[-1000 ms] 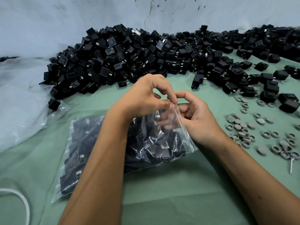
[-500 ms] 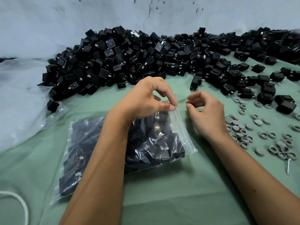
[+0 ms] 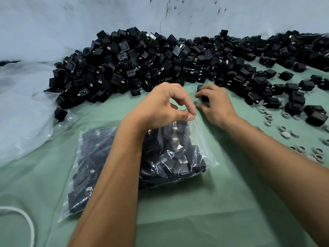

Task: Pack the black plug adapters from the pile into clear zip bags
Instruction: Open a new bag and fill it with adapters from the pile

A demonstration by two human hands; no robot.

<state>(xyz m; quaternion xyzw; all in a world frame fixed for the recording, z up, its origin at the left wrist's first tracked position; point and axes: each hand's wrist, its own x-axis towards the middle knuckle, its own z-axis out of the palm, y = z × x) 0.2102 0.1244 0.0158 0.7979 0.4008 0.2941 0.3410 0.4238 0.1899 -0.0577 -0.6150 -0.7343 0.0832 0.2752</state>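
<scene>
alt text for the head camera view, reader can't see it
A person's left hand pinches the mouth of a clear zip bag full of black adapters, while the right hand grips one adapter at the edge of a big pile on a green table.

The pile of plug adapters [image 3: 160, 68] across the upper half of the frame is black, flecked with small silver metal prongs. Below centre, the zip bag [image 3: 201, 138] is clear and glossy, showing black adapters inside. The table cover [image 3: 213, 202] is a plain pale green. At right lie small grey rings [image 3: 284, 134]. A clear, whitish plastic sheet [image 3: 23, 107] fills the left edge, and a white cord [image 3: 26, 218] curves at lower left. The wall [image 3: 71, 24] behind is pale blue-grey with dark specks.
</scene>
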